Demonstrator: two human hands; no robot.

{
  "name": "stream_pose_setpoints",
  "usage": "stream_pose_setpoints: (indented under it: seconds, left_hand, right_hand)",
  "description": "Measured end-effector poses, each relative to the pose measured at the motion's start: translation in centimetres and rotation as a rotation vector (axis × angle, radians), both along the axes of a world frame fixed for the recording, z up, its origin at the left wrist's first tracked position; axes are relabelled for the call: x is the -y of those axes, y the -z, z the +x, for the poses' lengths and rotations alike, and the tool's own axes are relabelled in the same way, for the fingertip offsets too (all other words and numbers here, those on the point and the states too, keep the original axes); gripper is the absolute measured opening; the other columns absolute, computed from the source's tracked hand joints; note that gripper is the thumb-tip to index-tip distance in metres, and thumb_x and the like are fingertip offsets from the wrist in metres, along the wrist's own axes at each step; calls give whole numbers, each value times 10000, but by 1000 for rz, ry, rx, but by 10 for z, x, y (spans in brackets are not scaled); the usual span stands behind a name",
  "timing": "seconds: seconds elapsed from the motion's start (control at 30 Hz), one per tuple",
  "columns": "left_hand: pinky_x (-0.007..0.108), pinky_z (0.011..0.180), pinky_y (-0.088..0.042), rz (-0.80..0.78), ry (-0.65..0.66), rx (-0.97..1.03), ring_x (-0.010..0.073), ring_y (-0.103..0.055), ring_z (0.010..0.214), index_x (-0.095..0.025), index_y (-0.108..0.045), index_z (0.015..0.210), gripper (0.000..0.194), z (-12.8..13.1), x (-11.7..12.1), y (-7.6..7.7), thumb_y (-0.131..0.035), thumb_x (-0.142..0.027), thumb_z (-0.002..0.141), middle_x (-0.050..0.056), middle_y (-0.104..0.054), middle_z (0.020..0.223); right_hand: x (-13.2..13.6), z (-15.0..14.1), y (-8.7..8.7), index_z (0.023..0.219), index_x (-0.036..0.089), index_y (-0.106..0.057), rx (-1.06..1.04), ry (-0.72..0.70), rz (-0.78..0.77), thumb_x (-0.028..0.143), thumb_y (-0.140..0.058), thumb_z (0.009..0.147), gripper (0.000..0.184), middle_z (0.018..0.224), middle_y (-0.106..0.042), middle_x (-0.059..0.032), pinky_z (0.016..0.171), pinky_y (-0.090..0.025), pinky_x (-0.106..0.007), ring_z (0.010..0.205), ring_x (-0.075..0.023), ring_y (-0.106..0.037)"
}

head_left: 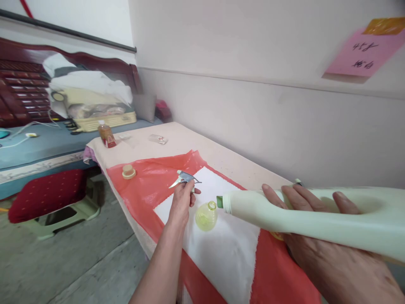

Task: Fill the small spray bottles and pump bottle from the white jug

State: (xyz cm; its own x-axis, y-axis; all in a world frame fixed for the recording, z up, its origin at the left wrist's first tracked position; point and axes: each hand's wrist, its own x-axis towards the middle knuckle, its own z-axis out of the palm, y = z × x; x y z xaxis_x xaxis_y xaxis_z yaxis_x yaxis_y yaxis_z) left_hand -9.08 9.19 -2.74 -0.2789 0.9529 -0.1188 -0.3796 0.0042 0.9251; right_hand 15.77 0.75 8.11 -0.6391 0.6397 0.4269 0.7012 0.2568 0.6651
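My right hand [316,236] grips a large pale green jug [303,217], tipped on its side with its green spout pointing left at the mouth of a small yellow-green glass bottle [206,216]. That bottle stands on a white cloth [221,240] laid over a red plastic sheet [148,181]. My left hand [182,200] is closed around a grey spray-trigger head [185,178], held just left of the small bottle and above the cloth.
A tan round cap [128,171] lies on the red sheet. Farther back on the table stand a brown bottle [106,134] and a clear wrapper [157,139]. A red stool [47,194] and a cluttered bed [38,143] sit to the left; the wall runs along the right.
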Motion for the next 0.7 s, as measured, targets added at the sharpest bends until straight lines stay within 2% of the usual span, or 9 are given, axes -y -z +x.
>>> stream_pose_setpoints:
  seconds: [0.33,0.53,0.7]
  left_hand:
    - [218,394,-215,16,-4,15,48,-375,397,-162,-556,770,341,-2,0,0,-642,-492,769,27,-636,680]
    - [219,396,-209,6,-3,24,42,-369,397,-149,-571,805,327,-2,0,-3,-631,-469,775,35,-645,699]
    - [219,397,-216,5,-8,28,43,-370,392,-154,-559,804,313,-1,1,-5,-627,-459,777,33,-648,698]
  right_hand:
    - [-2,-9,2,1480,184,-375,-67,1,-54,71,-372,871,619,1307,-598,-167,1089,-323,-644,1310,-375,-493]
    - [-6,-9,4,1474,210,-385,-44,-17,-59,71,-383,869,621,1331,-583,-159,1091,-314,-648,1319,-378,-478]
    - [-6,-13,0,1466,177,-395,7,-33,-30,39,-379,852,629,1286,-604,-165,1083,-344,-620,1305,-368,-491]
